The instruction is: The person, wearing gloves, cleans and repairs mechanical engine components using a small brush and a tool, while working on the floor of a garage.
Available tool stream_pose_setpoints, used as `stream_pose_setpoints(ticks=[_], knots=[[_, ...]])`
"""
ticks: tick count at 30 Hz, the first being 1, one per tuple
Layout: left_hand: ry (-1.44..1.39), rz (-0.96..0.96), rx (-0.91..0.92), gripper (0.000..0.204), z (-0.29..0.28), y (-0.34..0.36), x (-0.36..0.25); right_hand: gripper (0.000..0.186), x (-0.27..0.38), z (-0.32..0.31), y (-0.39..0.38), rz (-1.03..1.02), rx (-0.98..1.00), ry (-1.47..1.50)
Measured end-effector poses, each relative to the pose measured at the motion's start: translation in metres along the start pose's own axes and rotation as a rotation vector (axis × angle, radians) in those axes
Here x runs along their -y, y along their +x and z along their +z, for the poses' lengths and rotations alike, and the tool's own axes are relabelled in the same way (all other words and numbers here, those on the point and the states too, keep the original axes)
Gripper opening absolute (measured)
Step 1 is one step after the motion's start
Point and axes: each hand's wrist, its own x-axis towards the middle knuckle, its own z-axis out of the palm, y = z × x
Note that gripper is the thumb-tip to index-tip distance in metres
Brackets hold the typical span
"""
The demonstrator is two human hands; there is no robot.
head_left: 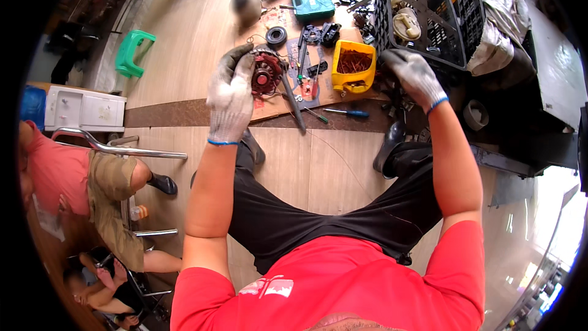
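My left hand (230, 92), in a grey-white glove with a dark fingertip area, is closed on the side of a round motor part (265, 73) with red windings and loose wires. A long dark bar (294, 111) lies beside it on a cardboard sheet (269, 109). My right hand (415, 79), gloved alike, is curled at the right of a cut yellow container (350, 86) holding copper-coloured scraps, just below the black plastic crate (453, 58). What its darkened fingers hold, if anything, I cannot make out. Screwdrivers (346, 112) lie below the container.
A teal case (311, 1), black parts (327, 34) and a black ring (276, 37) lie farther back. A green stool (131, 54) stands left. Two seated people (61, 165) (95, 282) and a metal chair rail (147, 153) are at left. A cabinet (545, 73) stands right.
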Motion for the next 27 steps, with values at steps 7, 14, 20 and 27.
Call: stream_pose_setpoints(ticks=[7,14,20,27], knots=[[0.089,-0.066,-0.007,0.031,0.01,0.007,0.017,0.04,-0.136,0.036,0.101,0.432,0.21,0.017],[0.205,-0.002,-0.011,0.025,0.022,0.009,0.031,0.056,-0.19,0.12,0.161,0.479,0.317,-0.6],[0.211,-0.095,-0.051,0.029,0.014,0.017,0.039,0.064,-0.183,0.209,0.187,0.604,0.434,-0.869],[-0.126,-0.373,-0.151,0.028,0.003,0.034,0.041,0.049,-0.242,0.248,0.201,0.622,0.093,-0.808]])
